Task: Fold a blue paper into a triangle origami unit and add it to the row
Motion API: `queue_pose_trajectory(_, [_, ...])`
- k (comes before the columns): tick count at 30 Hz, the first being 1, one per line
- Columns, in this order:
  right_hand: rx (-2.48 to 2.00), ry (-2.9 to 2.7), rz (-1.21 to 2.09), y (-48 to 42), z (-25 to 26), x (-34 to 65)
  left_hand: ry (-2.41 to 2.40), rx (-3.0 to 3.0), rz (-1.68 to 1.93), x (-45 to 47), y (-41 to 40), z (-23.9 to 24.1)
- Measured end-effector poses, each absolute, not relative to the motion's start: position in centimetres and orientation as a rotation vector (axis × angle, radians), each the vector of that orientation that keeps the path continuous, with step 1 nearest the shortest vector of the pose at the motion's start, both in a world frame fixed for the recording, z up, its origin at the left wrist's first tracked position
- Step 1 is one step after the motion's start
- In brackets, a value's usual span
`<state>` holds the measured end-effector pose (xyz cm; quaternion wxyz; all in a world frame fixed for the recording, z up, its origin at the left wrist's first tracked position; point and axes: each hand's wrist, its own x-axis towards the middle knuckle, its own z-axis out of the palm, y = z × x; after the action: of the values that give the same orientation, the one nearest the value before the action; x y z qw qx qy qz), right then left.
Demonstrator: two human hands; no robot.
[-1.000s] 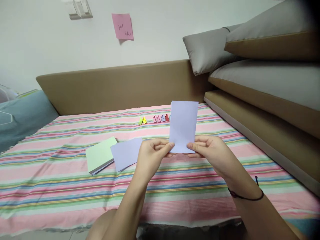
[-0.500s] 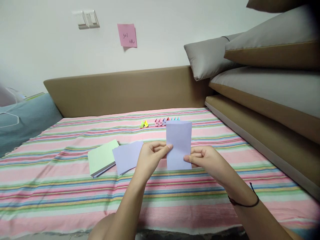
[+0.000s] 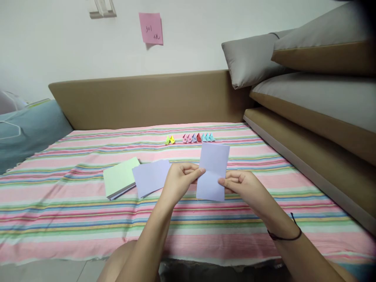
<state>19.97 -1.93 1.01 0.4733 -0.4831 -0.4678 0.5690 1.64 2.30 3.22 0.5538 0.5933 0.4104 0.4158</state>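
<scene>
A lavender paper sheet (image 3: 213,170) stands upright between my two hands above the striped cloth (image 3: 73,219). My left hand (image 3: 179,181) pinches its left edge at mid-height. At the right edge my right hand (image 3: 242,187) pinches the sheet, a black band on that wrist. A faint bend shows across the sheet's middle. To the left a loose lavender sheet (image 3: 150,177) overlaps a pale green stack of paper (image 3: 120,181) lying flat on the cloth.
A row of several small folded paper pieces (image 3: 190,138) lies on the cloth near the tan headboard (image 3: 147,98). Stacked cushions (image 3: 317,90) rise at the right. A pink note (image 3: 150,27) hangs on the wall. A blue pillow (image 3: 26,129) lies at the left.
The lavender sheet has come down from chest height toward the cloth, and my fingers have shifted from its bottom edge to its sides at mid-height.
</scene>
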Motion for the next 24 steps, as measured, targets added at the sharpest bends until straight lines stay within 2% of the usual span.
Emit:
queue_pose_trajectory(6, [-1.019,-0.825,1.124,-1.6,0.6,19.6,0.852,1.351,0.967,3.0,1.4,3.5])
queue_pose_trajectory(8, [-0.922,-0.745,1.072,-1.6,0.5,19.1,0.823,1.315,1.078,3.8,0.8,3.6])
queue_pose_trajectory(13, [-0.851,-0.711,1.199,-2.4,0.6,17.5,0.887,1.213,1.408,5.1,-0.5,4.0])
queue_pose_trajectory(24, [-0.819,-0.747,1.204,-3.7,1.6,16.0,0.902,1.24,1.435,4.0,-1.9,6.4])
